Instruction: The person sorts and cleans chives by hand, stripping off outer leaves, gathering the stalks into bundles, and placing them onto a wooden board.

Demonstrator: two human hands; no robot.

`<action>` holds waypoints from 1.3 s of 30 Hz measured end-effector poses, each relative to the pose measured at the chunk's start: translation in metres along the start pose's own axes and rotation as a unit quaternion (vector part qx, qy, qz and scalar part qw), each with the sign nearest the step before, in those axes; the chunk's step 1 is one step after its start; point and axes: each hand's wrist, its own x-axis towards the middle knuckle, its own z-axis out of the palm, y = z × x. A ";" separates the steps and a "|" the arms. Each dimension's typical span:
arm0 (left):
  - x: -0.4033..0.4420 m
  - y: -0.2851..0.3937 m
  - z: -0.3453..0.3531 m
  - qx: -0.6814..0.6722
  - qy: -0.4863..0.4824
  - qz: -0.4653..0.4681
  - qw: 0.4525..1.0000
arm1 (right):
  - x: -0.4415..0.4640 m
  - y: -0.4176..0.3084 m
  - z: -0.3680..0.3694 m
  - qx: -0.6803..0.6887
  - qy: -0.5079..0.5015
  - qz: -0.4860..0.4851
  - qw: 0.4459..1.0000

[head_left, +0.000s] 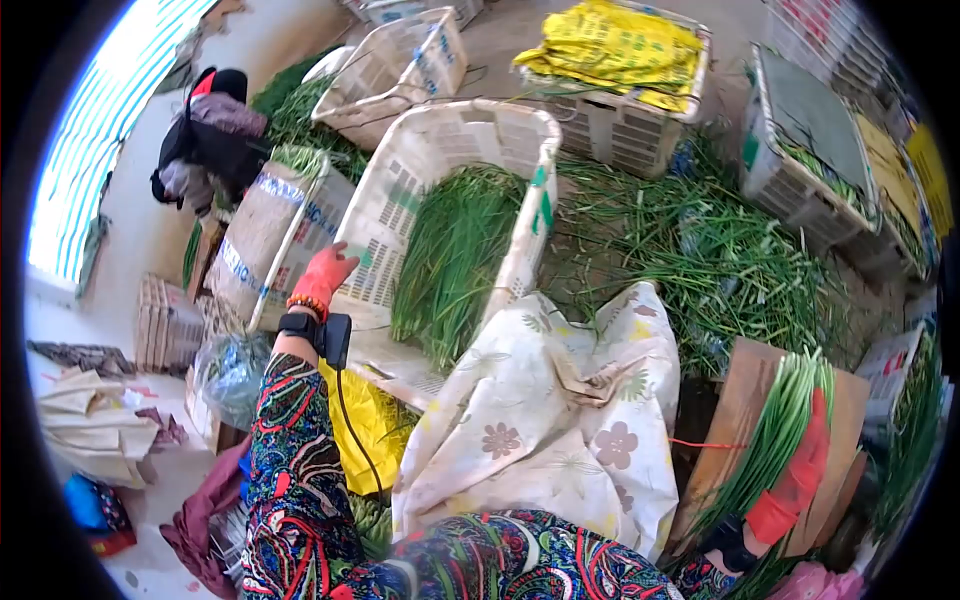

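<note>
My left hand (328, 275), in a pinkish-red glove, is over the left side of a white plastic crate (350, 230). Its fingers are apart and it holds nothing. A loose heap of long green chives (455, 260) lies inside that crate, to the right of the hand. My right hand (795, 470), gloved in red, lies along the right side of a bunch of chives (770, 450), its fingers stretched toward the pale ends. This bunch rests on a brown board (740, 400). A flower-print cloth (540, 430) covers my lap.
Loose chives (730, 270) cover the floor on the right. More crates stand around, one topped with yellow bags (610, 50). At the upper left a person (210, 140) in dark clothing bends over. A yellow bag (360, 425) lies under my left arm.
</note>
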 end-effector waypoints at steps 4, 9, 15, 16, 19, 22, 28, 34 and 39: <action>-0.001 -0.080 0.050 -0.091 -0.023 0.015 0.995 | 0.016 -0.002 0.105 0.190 -0.280 0.039 0.940; 0.005 -0.106 0.122 -0.153 -0.145 -0.093 0.973 | 0.037 -0.024 0.289 -0.111 -0.430 -0.026 0.896; 0.050 -0.125 0.196 -0.074 -0.192 -0.195 0.959 | 0.065 0.001 0.473 -0.164 -0.464 -0.409 0.768; 0.058 -0.127 0.204 -0.065 -0.203 -0.210 0.954 | 0.066 0.010 0.490 -0.165 -0.464 -0.452 0.744; 0.083 -0.143 0.235 -0.046 -0.193 -0.257 0.946 | 0.067 0.044 0.520 -0.226 -0.559 -0.436 0.668; 0.106 -0.167 0.253 -0.053 -0.171 -0.272 0.946 | 0.069 0.038 0.524 -0.197 -0.555 -0.428 0.685; 0.120 -0.237 0.328 -0.036 -0.149 -0.292 0.944 | 0.070 0.042 0.523 -0.216 -0.543 -0.437 0.683; 0.126 -0.284 0.400 -0.290 -0.143 -0.233 0.917 | 0.069 0.035 0.526 -0.263 -0.552 -0.431 0.663; 0.129 -0.241 0.381 -0.091 -0.178 -0.268 0.942 | 0.070 0.028 0.530 -0.294 -0.590 -0.399 0.638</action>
